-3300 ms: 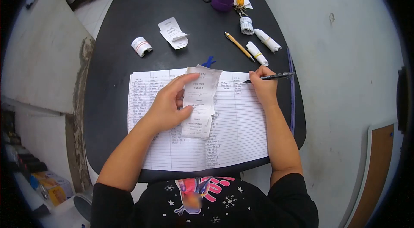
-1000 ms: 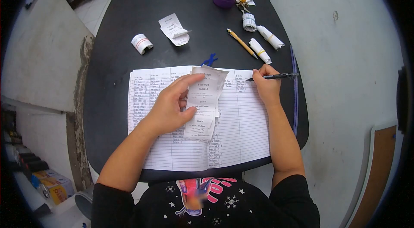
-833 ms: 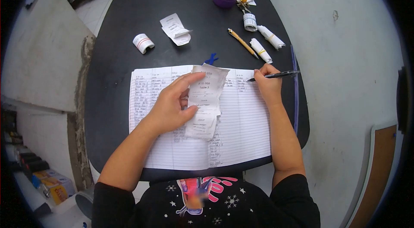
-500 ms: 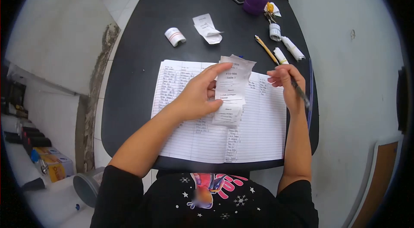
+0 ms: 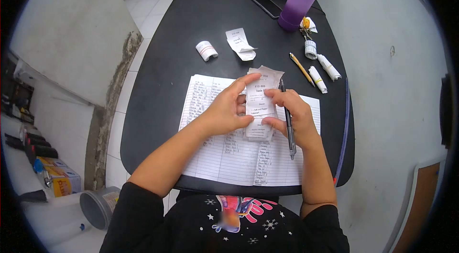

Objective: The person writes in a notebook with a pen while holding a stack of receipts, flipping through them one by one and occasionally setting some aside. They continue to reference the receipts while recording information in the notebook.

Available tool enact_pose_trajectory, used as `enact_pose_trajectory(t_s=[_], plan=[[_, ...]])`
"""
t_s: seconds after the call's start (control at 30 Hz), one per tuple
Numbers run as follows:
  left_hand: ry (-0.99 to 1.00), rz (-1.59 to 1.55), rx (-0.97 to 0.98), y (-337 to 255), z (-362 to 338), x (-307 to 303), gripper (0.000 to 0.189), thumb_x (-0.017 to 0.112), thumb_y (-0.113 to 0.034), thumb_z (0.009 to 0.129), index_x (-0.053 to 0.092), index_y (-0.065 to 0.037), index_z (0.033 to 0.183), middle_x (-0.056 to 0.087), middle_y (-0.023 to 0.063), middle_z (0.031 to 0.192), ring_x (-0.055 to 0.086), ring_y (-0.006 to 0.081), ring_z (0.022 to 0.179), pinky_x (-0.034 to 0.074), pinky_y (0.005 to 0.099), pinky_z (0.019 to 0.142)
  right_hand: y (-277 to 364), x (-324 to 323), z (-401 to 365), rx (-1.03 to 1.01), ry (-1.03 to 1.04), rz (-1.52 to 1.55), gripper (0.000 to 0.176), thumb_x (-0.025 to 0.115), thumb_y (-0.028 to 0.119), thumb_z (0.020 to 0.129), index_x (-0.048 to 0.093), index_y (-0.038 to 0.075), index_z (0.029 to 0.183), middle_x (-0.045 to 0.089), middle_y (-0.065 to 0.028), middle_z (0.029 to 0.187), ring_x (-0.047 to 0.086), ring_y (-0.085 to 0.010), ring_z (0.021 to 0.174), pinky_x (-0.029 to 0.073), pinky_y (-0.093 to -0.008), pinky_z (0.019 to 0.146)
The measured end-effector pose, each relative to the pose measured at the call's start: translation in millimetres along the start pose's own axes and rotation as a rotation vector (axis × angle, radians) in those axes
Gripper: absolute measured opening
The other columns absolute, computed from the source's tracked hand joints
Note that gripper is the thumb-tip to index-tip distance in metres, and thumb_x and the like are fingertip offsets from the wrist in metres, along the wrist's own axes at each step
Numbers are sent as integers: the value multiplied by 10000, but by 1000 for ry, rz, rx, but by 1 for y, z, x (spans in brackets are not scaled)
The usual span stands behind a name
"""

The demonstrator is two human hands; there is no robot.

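Note:
A small stack of printed paper receipts (image 5: 260, 102) is held over the middle of an open lined notebook (image 5: 229, 169). My left hand (image 5: 228, 107) grips its left edge, thumb on the front and several fingers behind. My right hand (image 5: 297, 116) is at the right edge of the receipts, its thumb and a fingertip touching the paper. A dark pen (image 5: 289, 133) is tucked in the fingers of that same hand, pointing up and down the page. Handwritten lists fill columns of the notebook; the receipts and hands hide part of them.
Beyond the notebook lie a curled receipt roll (image 5: 206, 51), folded receipts (image 5: 240, 44) and a phone (image 5: 265, 5). To the right are a purple bottle (image 5: 297, 6), a wooden pen (image 5: 301, 69), paper rolls (image 5: 329, 67) and keys (image 5: 306, 30). A wall borders the table's right side.
My right hand, with the pen, has moved left from beside the notebook's right page onto the right edge of the receipts. The camera view has shifted slightly.

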State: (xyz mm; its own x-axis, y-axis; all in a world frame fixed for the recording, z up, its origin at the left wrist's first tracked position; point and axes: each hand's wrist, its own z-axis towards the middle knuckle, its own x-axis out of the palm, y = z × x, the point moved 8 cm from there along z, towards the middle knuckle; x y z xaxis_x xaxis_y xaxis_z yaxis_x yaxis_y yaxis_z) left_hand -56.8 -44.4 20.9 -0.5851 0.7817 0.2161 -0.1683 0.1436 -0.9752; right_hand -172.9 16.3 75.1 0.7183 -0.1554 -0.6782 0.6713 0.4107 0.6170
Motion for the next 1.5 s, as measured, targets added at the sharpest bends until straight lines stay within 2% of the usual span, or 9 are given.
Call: enact_pose_trajectory(t_s=[0.3,0.5,0.8,0.9,1.0,1.1,1.3,1.4,1.5], plan=[[47,-84,-56,9,1,4,902,561,166,684,193,-72,1472,404,220,1368,544,269,1183,512,348,948,-14,3,-6,23,11,33,409,774,84,682,609,29,1051,653,-126,1067,618,-277,917,501,-357,794],[46,-116,-118,13,0,3,923,577,169,670,198,-81,1474,465,207,1321,575,248,1139,516,346,937,-12,4,-6,60,69,-7,345,743,98,725,624,45,1044,651,-131,968,624,-278,878,499,-360,749],[65,-145,-104,13,1,3,889,577,164,693,205,-59,1470,473,192,1323,560,234,1157,523,333,922,-4,0,-6,-104,-97,-81,229,715,30,731,642,54,947,643,-108,810,623,-256,763,502,-338,657],[38,-141,-92,15,2,2,843,574,155,713,233,-49,1457,463,182,1333,565,230,1148,522,330,925,-18,-1,-10,29,-200,21,204,728,20,729,640,60,908,638,-76,789,618,-178,744,484,-292,635],[-34,-104,-111,18,4,-1,802,566,150,732,258,-47,1445,447,182,1347,567,227,1140,523,327,926,-47,2,-19,313,-292,354,202,741,-22,741,597,42,869,604,-29,761,572,-108,713,478,-243,654],[-89,-37,-64,18,5,-5,775,559,152,740,271,-47,1431,425,172,1346,568,232,1136,527,318,926,-63,-1,-22,397,-412,591,219,770,47,753,562,66,820,609,-18,766,533,-51,699,417,-218,592],[-163,-20,-55,21,5,-9,589,542,159,749,390,-79,1267,379,167,1326,586,235,1105,547,299,895,-91,-12,-30,505,-671,790,233,738,28,788,518,85,842,565,-13,659,520,-79,550,418,-196,514],[-217,0,-92,27,5,-14,510,544,161,749,424,-84,1180,477,144,1224,616,226,1060,556,292,877,-99,-20,-35,535,-743,790,212,717,21,806,520,79,859,574,-18,672,562,-81,558,436,-190,490],[-162,40,-183,45,6,-20,386,589,116,748,518,-69,1079,575,64,986,637,110,853,549,223,682,-92,-34,-30,480,-739,739,191,696,13,823,517,68,864,588,-26,697,605,-96,585,468,-198,497]])
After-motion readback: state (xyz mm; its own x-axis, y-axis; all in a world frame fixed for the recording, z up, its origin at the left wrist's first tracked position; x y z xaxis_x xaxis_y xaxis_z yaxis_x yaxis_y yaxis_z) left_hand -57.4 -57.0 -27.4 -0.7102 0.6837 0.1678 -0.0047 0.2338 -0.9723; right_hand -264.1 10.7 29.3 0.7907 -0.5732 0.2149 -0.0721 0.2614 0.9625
